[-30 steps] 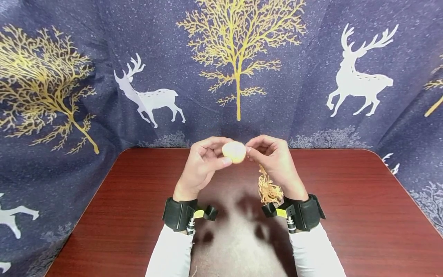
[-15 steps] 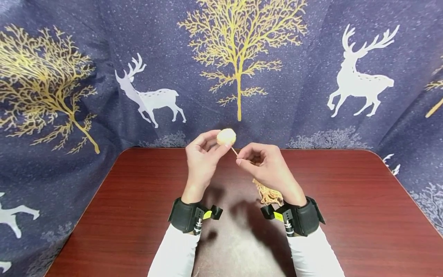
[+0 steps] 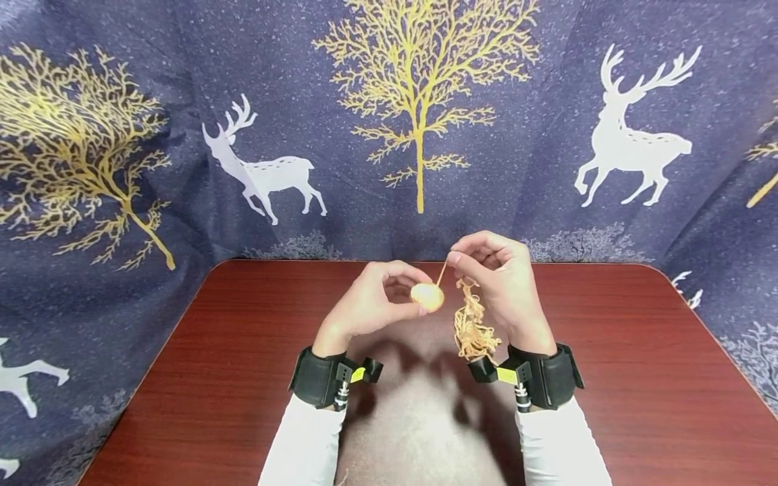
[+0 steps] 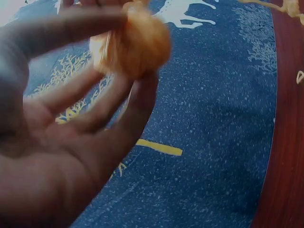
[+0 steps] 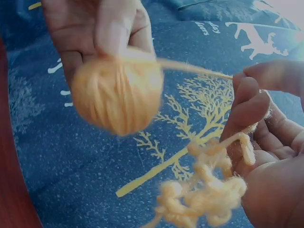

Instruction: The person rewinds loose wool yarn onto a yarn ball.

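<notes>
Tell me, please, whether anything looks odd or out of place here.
The loose, pale-orange yarn clump beside the right hand looks odd: its strands are looped and bunched, whereas the round pale-orange yarn ball held by the left hand is neatly wound.

yarn ball (image 3: 428, 298) now lower, right fingers (image 3: 471, 267) higher
</notes>
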Tool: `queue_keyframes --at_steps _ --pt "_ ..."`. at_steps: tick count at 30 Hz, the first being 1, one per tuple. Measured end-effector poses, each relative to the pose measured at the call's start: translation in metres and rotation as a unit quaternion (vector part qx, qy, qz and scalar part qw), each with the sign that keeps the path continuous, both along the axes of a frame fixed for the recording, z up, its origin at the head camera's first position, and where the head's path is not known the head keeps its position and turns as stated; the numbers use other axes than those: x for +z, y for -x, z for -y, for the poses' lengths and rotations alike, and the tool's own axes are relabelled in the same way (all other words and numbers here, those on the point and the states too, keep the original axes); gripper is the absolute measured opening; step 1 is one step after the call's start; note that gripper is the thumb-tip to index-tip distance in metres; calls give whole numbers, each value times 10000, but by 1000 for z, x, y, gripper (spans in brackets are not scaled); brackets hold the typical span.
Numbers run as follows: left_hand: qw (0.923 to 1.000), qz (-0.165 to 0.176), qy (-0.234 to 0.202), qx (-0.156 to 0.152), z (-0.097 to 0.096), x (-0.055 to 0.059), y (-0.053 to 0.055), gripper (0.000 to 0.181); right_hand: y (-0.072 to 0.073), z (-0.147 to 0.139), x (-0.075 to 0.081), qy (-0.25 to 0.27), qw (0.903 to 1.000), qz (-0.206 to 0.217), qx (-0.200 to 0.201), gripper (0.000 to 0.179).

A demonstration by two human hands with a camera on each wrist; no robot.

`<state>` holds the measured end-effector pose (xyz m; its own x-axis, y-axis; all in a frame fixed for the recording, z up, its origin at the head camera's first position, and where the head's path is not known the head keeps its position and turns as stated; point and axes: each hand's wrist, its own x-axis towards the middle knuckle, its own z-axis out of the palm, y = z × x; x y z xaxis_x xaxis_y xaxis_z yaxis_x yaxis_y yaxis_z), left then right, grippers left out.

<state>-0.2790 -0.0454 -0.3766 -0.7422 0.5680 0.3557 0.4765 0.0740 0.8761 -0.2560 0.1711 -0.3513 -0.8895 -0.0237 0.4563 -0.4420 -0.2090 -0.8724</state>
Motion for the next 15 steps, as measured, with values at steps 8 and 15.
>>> queue_keyframes --at_steps 8,15 --pt "9754 276 -1449 -1639 3 7 -6 41 4 1 -3 -147 9996 98 -209 7" --pt "9413 408 -3112 -1240 -1 13 -9 41 6 7 -8 -1042 9944 137 -131 10"
